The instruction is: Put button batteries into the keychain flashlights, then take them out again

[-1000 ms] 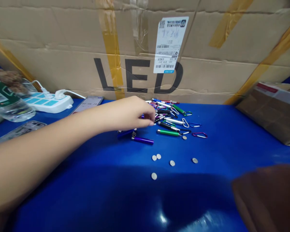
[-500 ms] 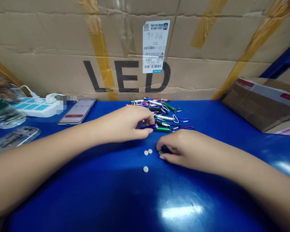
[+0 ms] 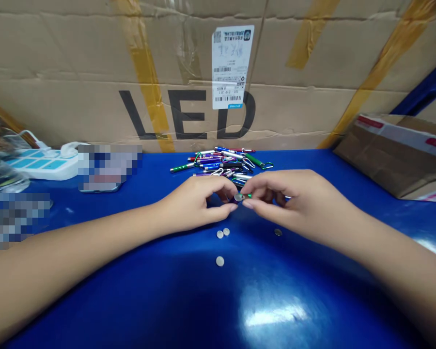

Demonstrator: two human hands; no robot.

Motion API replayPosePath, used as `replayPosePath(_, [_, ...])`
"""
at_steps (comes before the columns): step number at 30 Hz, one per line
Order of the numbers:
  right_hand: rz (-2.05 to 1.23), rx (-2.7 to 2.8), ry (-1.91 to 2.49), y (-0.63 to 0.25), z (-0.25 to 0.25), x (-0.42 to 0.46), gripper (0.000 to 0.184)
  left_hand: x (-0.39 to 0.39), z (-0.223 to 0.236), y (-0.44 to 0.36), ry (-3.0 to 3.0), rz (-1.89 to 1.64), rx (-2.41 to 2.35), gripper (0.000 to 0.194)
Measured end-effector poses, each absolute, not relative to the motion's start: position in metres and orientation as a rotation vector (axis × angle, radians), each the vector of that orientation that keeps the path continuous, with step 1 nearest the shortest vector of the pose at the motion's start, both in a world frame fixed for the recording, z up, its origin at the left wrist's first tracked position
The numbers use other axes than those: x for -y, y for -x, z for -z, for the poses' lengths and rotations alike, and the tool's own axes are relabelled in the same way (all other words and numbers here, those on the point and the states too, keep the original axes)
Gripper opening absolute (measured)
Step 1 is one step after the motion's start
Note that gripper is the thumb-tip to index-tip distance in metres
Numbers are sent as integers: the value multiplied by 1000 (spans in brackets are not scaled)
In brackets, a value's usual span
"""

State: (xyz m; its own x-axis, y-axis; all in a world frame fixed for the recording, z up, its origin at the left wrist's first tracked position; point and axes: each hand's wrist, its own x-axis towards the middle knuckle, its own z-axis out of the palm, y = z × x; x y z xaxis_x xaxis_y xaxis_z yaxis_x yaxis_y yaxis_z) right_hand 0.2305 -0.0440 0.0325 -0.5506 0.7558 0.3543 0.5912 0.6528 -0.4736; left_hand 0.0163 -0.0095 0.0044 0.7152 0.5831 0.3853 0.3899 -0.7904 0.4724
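My left hand [image 3: 199, 203] and my right hand [image 3: 287, 198] meet above the blue table [image 3: 167, 291], fingertips together. My left hand is closed around a small purple keychain flashlight, mostly hidden in the fingers. My right hand pinches a small silver button cell [image 3: 239, 197] against the flashlight's end. Just behind the hands lies a pile of keychain flashlights [image 3: 221, 160] in several colours with carabiner clips. Loose button cells [image 3: 220, 261] lie on the table in front of the hands, one [image 3: 278, 232] under my right wrist.
A big cardboard box printed "LED" [image 3: 189, 111] stands along the back. A smaller carton [image 3: 392, 155] sits at the right. At the left are a white power strip [image 3: 43, 165], a plastic bottle [image 3: 0, 169] and two blurred-out flat items.
My left hand drew back from the pile holding a purple flashlight. My right hand came in, picked a button cell off the table and lifted it to the flashlight.
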Motion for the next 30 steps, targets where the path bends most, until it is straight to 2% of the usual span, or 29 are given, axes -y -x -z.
replayPosePath(5, [-246, 2401, 1012, -225, -25, 44, 11, 12, -2, -17, -2561, -782, -740, 13])
replayPosePath(12, [-267, 2412, 1082, -225, -29, 44, 17, 11, 0, -16, -2582, -815, -719, 13])
replayPosePath(16, [-252, 2399, 1178, -233, -39, 47, 12, 10, 1, -15, -2606, -842, -748, 13])
replayPosePath(23, [-497, 2776, 1524, -260, -38, 47, 6, 11, 3, -14, -2728, -899, -690, 11])
replayPosePath(27, [-641, 2851, 1501, -262, -34, 45, 10, 11, 4, -14, -2758, -887, -618, 10])
replayPosePath(30, [-616, 2874, 1414, -258, -37, 45, 14, 11, 4, -15, -2765, -876, -602, 10])
